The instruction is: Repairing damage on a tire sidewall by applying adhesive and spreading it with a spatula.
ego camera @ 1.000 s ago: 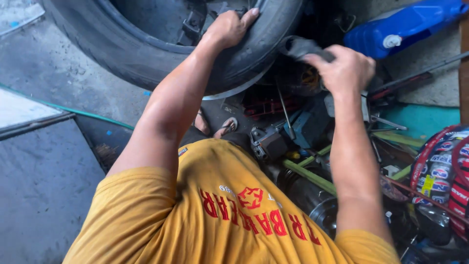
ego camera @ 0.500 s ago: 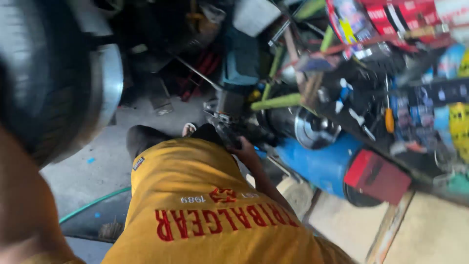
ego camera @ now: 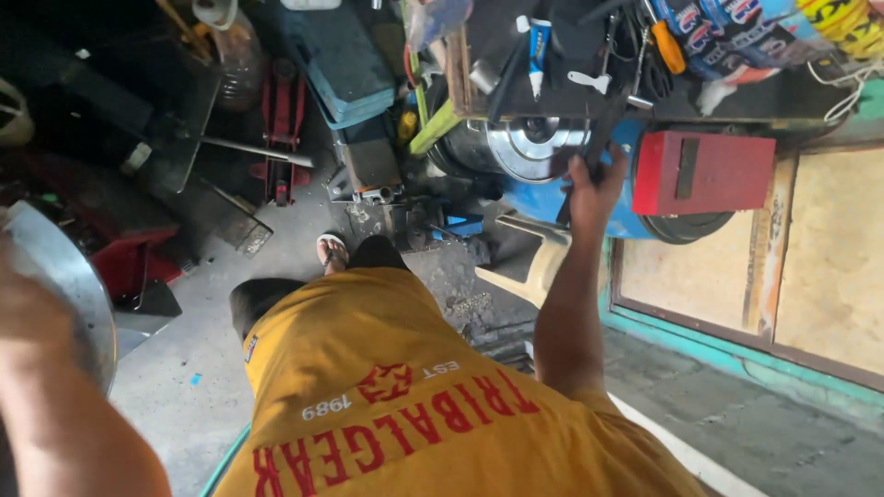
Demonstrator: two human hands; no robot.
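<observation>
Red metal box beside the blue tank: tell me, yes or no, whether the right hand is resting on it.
No. The right hand grips a dark tool against the blue tank, left of the red metal box and not touching it.

Single head cam, steep downward view.
Looks down over the wearer's yellow shirt to the workshop floor; cluttered bench at top, near; right hand mid-frame; no second view.

chrome disc: glossy metal | floor: rough concrete | shirt: cloth
</observation>
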